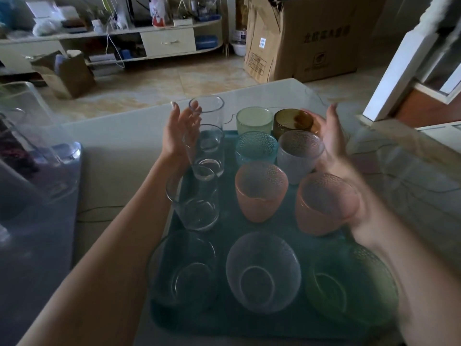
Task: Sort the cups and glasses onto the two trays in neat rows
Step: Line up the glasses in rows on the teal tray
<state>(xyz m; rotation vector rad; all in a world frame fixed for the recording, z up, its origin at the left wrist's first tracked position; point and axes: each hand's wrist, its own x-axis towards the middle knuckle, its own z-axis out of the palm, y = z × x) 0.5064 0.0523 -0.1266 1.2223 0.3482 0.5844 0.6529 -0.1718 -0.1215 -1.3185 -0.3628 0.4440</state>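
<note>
A teal tray (225, 318) on the white table holds cups in three rows. The left row has tall clear glasses (212, 136), a clear tumbler (194, 198) and a clear bowl-like glass (184, 268). The middle row runs from a pale green cup (254, 119) through a blue cup (257, 148) and a pink cup (260, 191) to a clear textured glass (263, 270). On the right stand an amber cup (290, 121), a frosted cup (299, 153), a second pink cup (324, 203) and a green glass (349, 285). My left hand (178, 131) is open beside the far tall glass. My right hand (329, 133) is open beside the amber cup.
A clear plastic bin (37, 141) stands at the left of the table (119, 151). A thin cable (99, 211) lies on the tabletop. Beyond the table's far edge are floor tiles, a large cardboard box (311, 38) and a low shelf unit (167, 41).
</note>
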